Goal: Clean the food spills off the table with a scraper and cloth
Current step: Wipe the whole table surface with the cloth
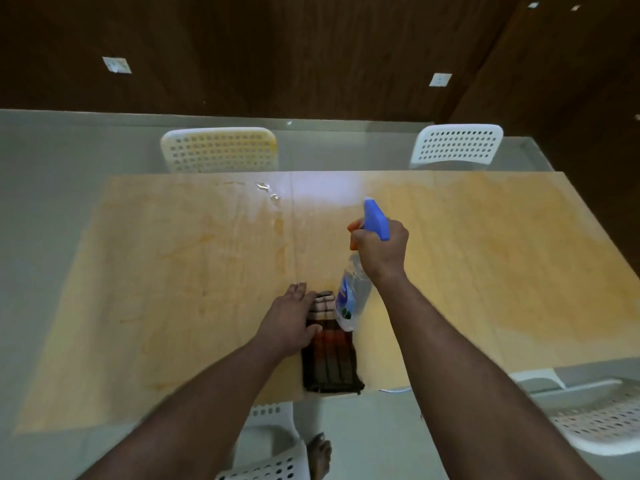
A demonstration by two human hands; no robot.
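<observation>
- My right hand (pixel 380 250) grips the spray bottle (pixel 351 296), nozzle aimed at the far side of the table (pixel 485 265).
- Left hand (pixel 289 318) lies flat, fingers straight, on the folded cloth (pixel 330 362) at the near edge.
- Wet patch (pixel 268 192) far side; wiping looks not yet done.
- No scraper in view.

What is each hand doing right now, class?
Left hand: open, fingers straight, resting on the folded cloth.
Right hand: closed around the spray bottle, held above the table.
</observation>
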